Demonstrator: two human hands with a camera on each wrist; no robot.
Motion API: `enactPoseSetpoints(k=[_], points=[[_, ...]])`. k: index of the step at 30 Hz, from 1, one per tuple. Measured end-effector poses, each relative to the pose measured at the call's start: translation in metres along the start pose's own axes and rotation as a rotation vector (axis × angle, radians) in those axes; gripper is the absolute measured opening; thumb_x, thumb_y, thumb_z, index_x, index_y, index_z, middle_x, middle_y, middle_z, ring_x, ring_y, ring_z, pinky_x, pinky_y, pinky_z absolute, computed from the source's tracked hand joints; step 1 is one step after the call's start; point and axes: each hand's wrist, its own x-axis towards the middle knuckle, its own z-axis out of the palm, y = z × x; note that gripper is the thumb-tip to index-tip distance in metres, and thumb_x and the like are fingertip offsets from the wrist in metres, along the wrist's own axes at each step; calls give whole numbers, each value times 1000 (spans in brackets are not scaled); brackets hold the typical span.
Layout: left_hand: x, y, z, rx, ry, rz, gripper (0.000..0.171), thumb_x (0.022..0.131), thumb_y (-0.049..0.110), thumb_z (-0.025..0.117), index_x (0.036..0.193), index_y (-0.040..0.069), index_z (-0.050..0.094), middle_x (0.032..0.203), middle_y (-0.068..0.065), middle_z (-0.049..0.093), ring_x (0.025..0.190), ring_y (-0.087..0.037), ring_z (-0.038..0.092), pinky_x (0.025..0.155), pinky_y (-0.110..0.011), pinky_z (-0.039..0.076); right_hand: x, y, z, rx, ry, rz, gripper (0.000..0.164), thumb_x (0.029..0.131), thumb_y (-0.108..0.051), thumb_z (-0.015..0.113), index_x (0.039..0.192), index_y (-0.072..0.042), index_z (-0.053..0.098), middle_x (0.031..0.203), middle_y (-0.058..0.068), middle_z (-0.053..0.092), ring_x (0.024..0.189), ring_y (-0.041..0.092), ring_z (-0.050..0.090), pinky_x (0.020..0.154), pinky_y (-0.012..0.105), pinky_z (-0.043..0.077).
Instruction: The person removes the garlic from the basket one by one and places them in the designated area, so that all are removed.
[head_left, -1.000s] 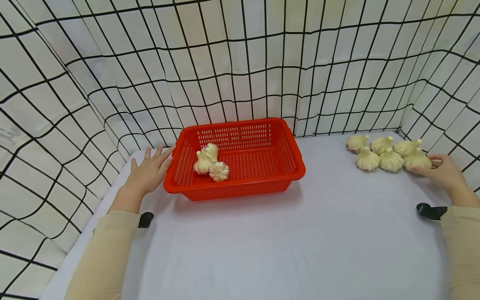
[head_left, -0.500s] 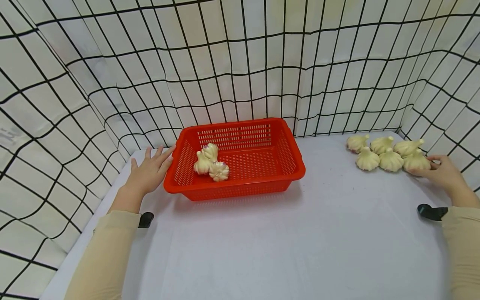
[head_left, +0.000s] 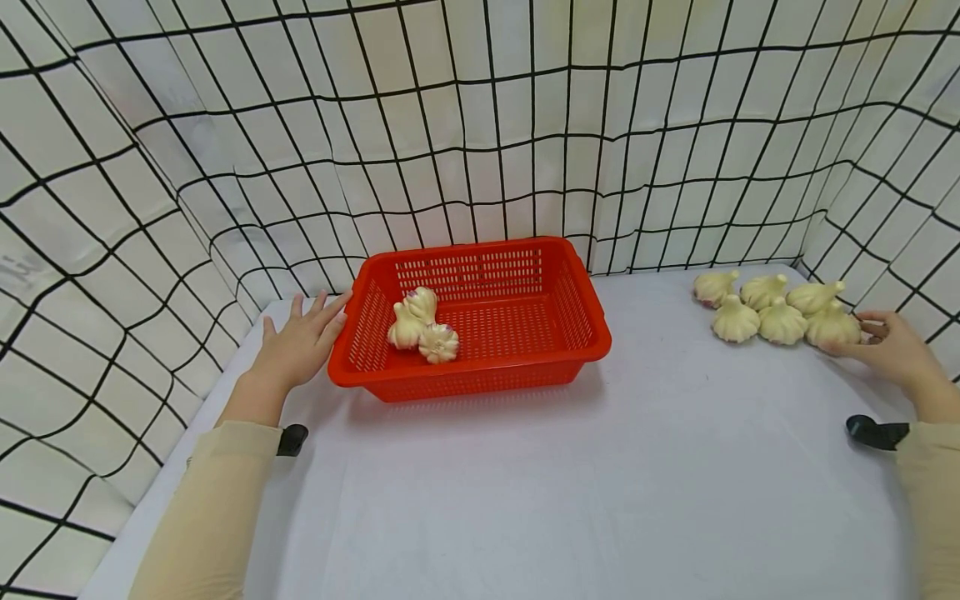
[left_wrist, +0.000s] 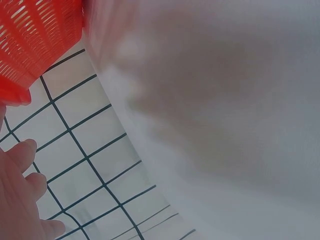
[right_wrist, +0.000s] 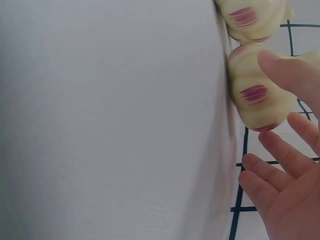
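Note:
Several pale garlic bulbs sit in two close rows at the back right of the white table in the head view. My right hand [head_left: 896, 354] is at the nearest bulb on the right end, a garlic bulb [head_left: 834, 323] with purple streaks in the right wrist view. There, the thumb [right_wrist: 287, 72] overlaps that bulb while the other fingers spread loosely beside it. My left hand [head_left: 296, 346] lies with spread fingers against the left rim of a red plastic basket [head_left: 480, 383]. Inside the basket, three garlic bulbs [head_left: 407, 327] cluster at the left.
Black wire-grid netting [head_left: 495, 150] backed with white sheeting rises behind the table [head_left: 525, 500] and along both sides. The right hand is close to the right-hand netting. A dark wrist-worn device [head_left: 873, 433] juts from the right sleeve; another [head_left: 292, 440] is on the left.
My right wrist has shifted slightly right and toward the front, with a wider gap between thumb and forefinger. The end bulb has moved only a little. The left hand and basket stay put.

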Motion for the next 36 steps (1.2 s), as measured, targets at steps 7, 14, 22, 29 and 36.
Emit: enactPoseSetpoints(k=[7, 14, 22, 29, 36], points=[[1, -1, 1, -8, -1, -1, 69, 108, 59, 14, 166, 22, 17, 168, -25, 6, 150, -53, -11, 107, -79, -13, -3, -3, -4, -45, 53, -37, 91, 103, -40, 59, 153, 17, 9, 154, 46, 13, 137, 67, 20, 105, 78, 25], [2, -2, 1, -7, -2, 8, 69, 108, 59, 14, 166, 22, 17, 168, -24, 6, 150, -53, -11, 107, -80, -12, 3, -4, -9, -44, 109, -76, 97, 101, -50, 59, 157, 11, 9, 157, 42, 17, 140, 65, 19, 104, 79, 24], [2, -2, 2, -4, -3, 7, 68, 108, 58, 14, 166, 24, 15, 168, -25, 7, 150, -53, -12, 107, -80, -12, -12, -51, -16, -42, 113, -135, 84, 104, -33, 59, 155, 14, 12, 155, 45, 19, 140, 65, 18, 106, 78, 23], [1, -1, 1, -6, -2, 6, 68, 108, 58, 15, 166, 24, 15, 168, -24, 7, 150, -53, -12, 107, -80, -13, -11, -78, -17, -26, 90, -216, 82, 105, -36, 59, 156, 12, 16, 155, 43, 21, 141, 65, 19, 107, 77, 22], [0, 1, 1, -4, -1, -2, 68, 108, 59, 16, 166, 23, 17, 168, -24, 7, 151, -53, -11, 108, -79, -14, -7, -109, -15, -37, 17, -279, 83, 103, -37, 63, 156, 10, 21, 155, 41, 27, 139, 64, 27, 104, 77, 28]])
